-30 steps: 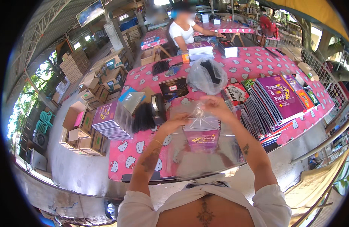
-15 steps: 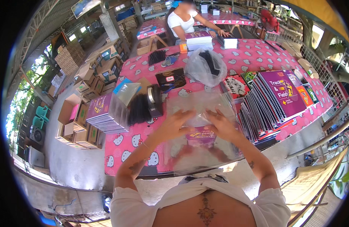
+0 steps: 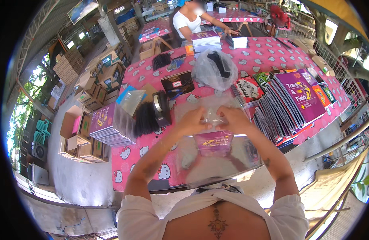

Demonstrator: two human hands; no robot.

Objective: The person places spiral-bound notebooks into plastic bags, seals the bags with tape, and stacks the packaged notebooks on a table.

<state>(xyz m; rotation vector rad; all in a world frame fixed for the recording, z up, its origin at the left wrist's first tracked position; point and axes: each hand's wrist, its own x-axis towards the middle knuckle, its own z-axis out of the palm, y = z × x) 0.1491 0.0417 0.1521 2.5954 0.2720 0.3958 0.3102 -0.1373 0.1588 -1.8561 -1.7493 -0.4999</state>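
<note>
Directly before me, my left hand and my right hand face each other with fingers curled inward. Both grip shiny clear plastic film between them. Just below my fingers shows a notebook's purple cover, its print turned upside down to me; whether it lies inside or under the plastic I cannot make out. A glossy transparent sheet covers the table at its near edge, with reflections on it. Left of my hands stand a black tape dispenser and a bunch of black bristle-like strips.
Plastic-covered purple notebooks are stacked at the left edge, spiral notebooks at the right. A clear bag sits beyond my hands. Across the pink table, a person handles a stack. Cardboard boxes stand on the left floor.
My fingers, more spread before, have curled inward onto the plastic. More of the purple cover now shows below them. The view has shifted slightly.
</note>
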